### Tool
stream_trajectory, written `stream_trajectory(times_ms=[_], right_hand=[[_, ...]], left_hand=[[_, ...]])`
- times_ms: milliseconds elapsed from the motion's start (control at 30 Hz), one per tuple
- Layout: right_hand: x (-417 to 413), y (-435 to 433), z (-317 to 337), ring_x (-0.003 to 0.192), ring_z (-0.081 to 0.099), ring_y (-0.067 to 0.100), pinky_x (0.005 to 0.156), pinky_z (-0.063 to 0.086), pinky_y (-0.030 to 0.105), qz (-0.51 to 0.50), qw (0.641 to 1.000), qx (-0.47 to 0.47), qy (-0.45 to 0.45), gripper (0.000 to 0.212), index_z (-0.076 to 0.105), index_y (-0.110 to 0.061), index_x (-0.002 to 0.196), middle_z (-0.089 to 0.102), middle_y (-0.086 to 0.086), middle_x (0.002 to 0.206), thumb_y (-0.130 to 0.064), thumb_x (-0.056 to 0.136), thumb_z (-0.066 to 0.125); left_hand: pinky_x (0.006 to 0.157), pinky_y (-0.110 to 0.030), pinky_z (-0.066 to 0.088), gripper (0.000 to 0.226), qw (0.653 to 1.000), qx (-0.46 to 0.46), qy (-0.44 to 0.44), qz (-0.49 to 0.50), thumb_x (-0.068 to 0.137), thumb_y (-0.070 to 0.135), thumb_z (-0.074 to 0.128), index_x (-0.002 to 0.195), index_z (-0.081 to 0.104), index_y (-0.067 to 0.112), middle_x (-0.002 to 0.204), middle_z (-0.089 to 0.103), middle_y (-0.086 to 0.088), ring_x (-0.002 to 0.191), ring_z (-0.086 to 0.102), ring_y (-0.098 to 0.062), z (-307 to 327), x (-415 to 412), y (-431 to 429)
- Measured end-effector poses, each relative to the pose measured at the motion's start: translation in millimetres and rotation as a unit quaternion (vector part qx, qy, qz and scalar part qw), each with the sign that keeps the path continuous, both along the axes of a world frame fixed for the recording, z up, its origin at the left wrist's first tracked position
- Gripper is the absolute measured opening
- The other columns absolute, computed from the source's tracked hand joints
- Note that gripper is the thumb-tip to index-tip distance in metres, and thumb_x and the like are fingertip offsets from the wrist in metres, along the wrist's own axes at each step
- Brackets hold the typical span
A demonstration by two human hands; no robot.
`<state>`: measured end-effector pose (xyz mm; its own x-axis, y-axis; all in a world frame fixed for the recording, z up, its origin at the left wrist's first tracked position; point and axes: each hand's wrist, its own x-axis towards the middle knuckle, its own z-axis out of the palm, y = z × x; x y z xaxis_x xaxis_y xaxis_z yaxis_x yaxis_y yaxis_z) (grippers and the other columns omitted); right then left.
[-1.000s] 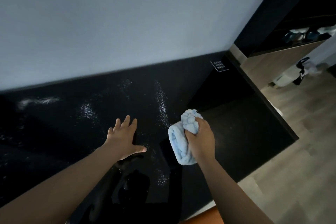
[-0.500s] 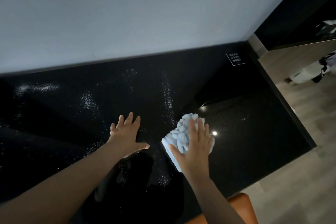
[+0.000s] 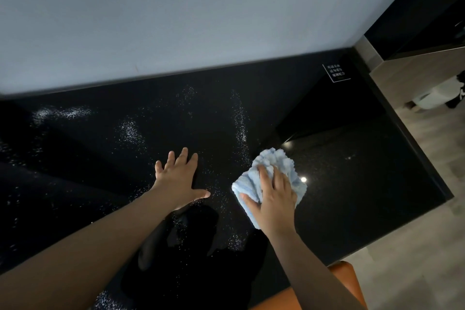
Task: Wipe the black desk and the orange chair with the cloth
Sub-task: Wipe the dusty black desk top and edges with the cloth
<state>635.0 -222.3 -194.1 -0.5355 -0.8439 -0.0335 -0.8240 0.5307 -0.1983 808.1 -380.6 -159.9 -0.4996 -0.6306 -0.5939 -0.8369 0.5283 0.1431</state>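
The right hand (image 3: 273, 199) no longer grips the cloth (image 3: 276, 161) bunched in a fist. It now lies on top with fingers extended, pressing the cloth flat against the bench (image 3: 352, 184). The orange chair (image 3: 344, 277) has entered the view's lower right edge.

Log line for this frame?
right hand: presses cloth on black desk | left hand: flat on desk | orange chair: near desk edge

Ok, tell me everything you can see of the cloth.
The cloth is pale blue and fluffy, with a knobbly pile like microfibre, bunched into a loose wad. It lies on the black desk, right of the white speckles, pressed under the spread right hand, which covers its middle.
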Motion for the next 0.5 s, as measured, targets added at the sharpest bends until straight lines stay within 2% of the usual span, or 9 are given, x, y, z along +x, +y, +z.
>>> stream_trajectory(times_ms=[133, 233, 333, 400, 500], right_hand=[[-12.5, -5.0, -7.1, 0.1, 0.056, 0.025, 0.077, 0.053, 0.042, 0.018, 0.998, -0.06, 0.005, 0.048, 0.051, -0.02, 0.119, 0.058, 0.006, 0.109, -0.048, 0.081, 0.058], [-21.8, -8.4, 1.3, 0.088, 0.057, 0.021, 0.07, 0.054, 0.039, 0.023, 0.995, -0.098, -0.017, 0.035, 0.051, -0.021, 0.109, 0.058, 0.001, 0.097, -0.034, 0.079, 0.064], [-31.2, -9.2, 19.8, 0.086, 0.056, 0.016, 0.066, 0.049, 0.031, -0.011, 0.989, -0.139, -0.046, 0.033, 0.055, -0.022, 0.109, 0.057, -0.003, 0.099, -0.026, 0.08, 0.07], [-41.7, -13.8, 34.4, 0.089, 0.055, 0.013, 0.067, 0.041, 0.025, -0.022, 0.986, -0.157, -0.047, 0.036, 0.055, -0.022, 0.112, 0.057, -0.003, 0.103, -0.028, 0.08, 0.071], [-59.2, -34.2, 53.3, 0.09, 0.053, 0.011, 0.069, 0.039, 0.023, -0.013, 0.984, -0.167, -0.055, 0.036, 0.055, -0.022, 0.114, 0.056, -0.004, 0.106, -0.031, 0.081, 0.068]], left_hand=[[0.117, -0.057, 0.009, 0.108, 1.0, 0.003, -0.004, 0.0, 0.077, 0.072, 0.054, 0.153, -0.002, 0.022, 0.161, -0.01, -0.006, 0.147, -0.005, -0.035, -2.8, 0.5, 1.0], [0.117, -0.057, 0.01, 0.107, 1.0, 0.002, -0.013, -0.003, 0.077, 0.073, 0.053, 0.153, -0.003, 0.021, 0.161, -0.01, -0.006, 0.147, -0.005, -0.035, -2.9, -0.8, -2.0], [0.117, -0.057, 0.009, 0.108, 1.0, 0.003, -0.011, 0.001, 0.077, 0.073, 0.053, 0.153, -0.004, 0.021, 0.161, -0.011, -0.006, 0.147, -0.006, -0.035, -1.4, -5.9, -8.0], [0.117, -0.057, 0.01, 0.107, 1.0, 0.0, -0.008, 0.007, 0.078, 0.072, 0.054, 0.153, -0.003, 0.021, 0.161, -0.01, -0.006, 0.147, -0.006, -0.035, 0.4, -12.2, -13.3], [0.118, -0.057, 0.011, 0.107, 1.0, -0.006, -0.005, 0.012, 0.078, 0.072, 0.054, 0.153, -0.003, 0.021, 0.161, -0.01, -0.006, 0.147, -0.005, -0.035, 5.3, -22.8, -22.0]])
